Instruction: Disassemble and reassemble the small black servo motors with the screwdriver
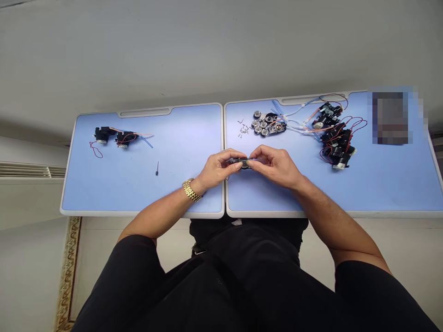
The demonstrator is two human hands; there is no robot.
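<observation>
Both my hands meet over the seam between two blue table tops, gripping one small black part (245, 163) with a rounded middle. My left hand (221, 167), with a gold watch (192, 190) on the wrist, pinches its left end between thumb and fingers. On its other side, my right hand (275, 165) closes thumb and fingertips on the right end. The fingers hide much of the part. Beyond my right hand lie several round silver-and-black pieces (258, 123), a black housing (278, 127) and scattered small screws (244, 128).
Two black assemblies (125, 139) with wires lie on the left table. A small screwdriver (157, 168) lies nearer me. Several wired black assemblies (337, 143) are heaped on the right table, with blue and orange wires stretching leftward. A blurred dark rectangular item (390, 117) sits at the far right.
</observation>
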